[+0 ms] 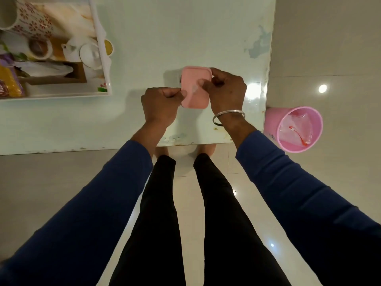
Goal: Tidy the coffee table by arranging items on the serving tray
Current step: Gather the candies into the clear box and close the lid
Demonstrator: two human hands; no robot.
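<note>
A small pink lidded box (195, 87) sits on the pale glass coffee table (185, 34), near its front right part. My left hand (160, 106) pinches the box's left edge and my right hand (224, 89) grips its right side and top corner. The white serving tray (106, 65) lies at the table's far left. It holds a flowered mug (31, 19), a white teapot (88, 54), a small cup (40, 48), a wooden tissue holder (55, 75) and a yellow snack packet (10, 83).
A small yellow bowl (108, 47) pokes out beyond the tray's right rim. A pink waste bin (296, 129) with a plastic liner stands on the floor by the table's right front corner. My legs are right at the table's front edge.
</note>
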